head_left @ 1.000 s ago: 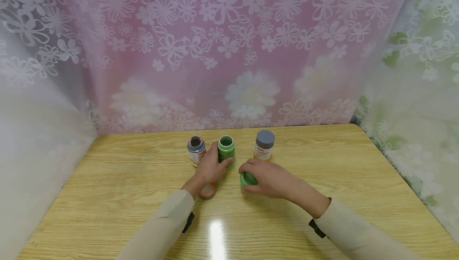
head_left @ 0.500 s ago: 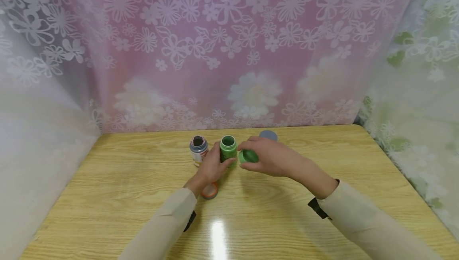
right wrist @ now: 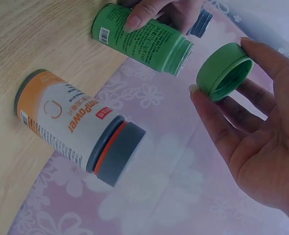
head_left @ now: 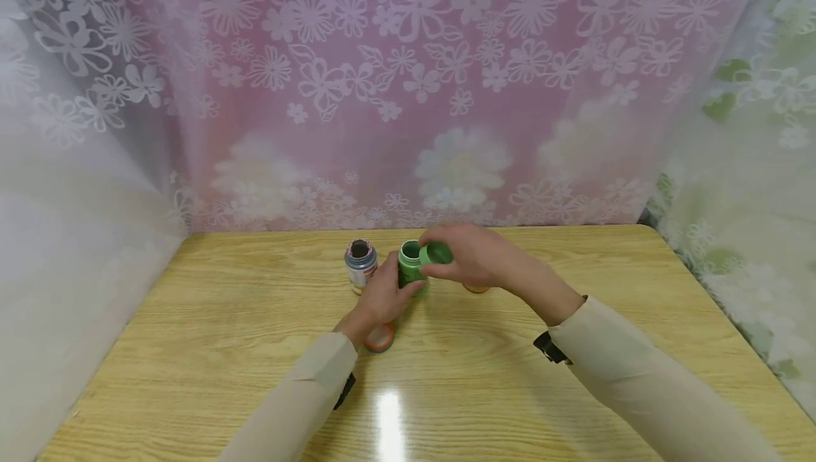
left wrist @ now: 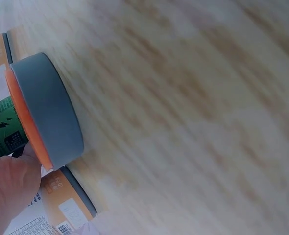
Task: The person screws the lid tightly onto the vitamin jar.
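In the head view my left hand grips a green bottle, which stands upright with its mouth uncovered. My right hand pinches a green lid between thumb and fingers, tilted beside the bottle's mouth. From the right wrist, the lid shows a small gap from the threaded neck of the green bottle. To the left of the left hand stands a white bottle with a grey neck and no lid. A grey lid with an orange rim lies near the left wrist.
A capped white and orange bottle stands to the right of the green one; in the head view the right hand mostly covers it. Wooden table, with a flowered pink curtain behind its far edge.
My right hand has raised the green lid from low over the table, away from me and leftward, to beside the green bottle's mouth. The left hand keeps its grip on the bottle.
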The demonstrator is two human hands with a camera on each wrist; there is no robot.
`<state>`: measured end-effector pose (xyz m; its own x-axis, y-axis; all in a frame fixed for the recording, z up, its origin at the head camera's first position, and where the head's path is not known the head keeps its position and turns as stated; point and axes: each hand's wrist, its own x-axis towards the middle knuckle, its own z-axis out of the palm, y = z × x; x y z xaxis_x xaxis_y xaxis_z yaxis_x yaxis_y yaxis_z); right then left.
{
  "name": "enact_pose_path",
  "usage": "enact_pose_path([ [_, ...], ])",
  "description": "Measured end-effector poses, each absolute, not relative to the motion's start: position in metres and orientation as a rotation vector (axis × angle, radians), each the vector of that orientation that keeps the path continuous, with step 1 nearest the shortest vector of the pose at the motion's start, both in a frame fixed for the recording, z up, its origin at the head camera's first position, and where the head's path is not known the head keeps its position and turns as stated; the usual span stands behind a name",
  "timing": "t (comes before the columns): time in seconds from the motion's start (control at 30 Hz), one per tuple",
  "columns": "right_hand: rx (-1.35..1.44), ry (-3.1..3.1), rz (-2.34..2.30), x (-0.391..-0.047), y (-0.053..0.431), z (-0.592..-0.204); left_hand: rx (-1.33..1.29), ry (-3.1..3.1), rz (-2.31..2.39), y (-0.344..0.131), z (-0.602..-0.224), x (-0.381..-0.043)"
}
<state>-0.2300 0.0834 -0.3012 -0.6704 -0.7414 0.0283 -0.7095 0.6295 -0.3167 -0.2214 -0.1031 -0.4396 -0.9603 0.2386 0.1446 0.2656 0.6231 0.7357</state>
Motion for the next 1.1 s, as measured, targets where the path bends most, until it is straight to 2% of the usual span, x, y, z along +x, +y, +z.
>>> enact_pose_path([
  [0.5, -1.026, 2.799, -0.756, -0.250, 0.071, -0.317, -0.395, -2.834, -1.323, -0.102, -0.438, -0.223],
  [1.1, -0.947, 2.801, -1.072, -0.255, 0.063, -0.334, -0.422, -2.798, -1.320, -0.102, -0.440, -0.223],
])
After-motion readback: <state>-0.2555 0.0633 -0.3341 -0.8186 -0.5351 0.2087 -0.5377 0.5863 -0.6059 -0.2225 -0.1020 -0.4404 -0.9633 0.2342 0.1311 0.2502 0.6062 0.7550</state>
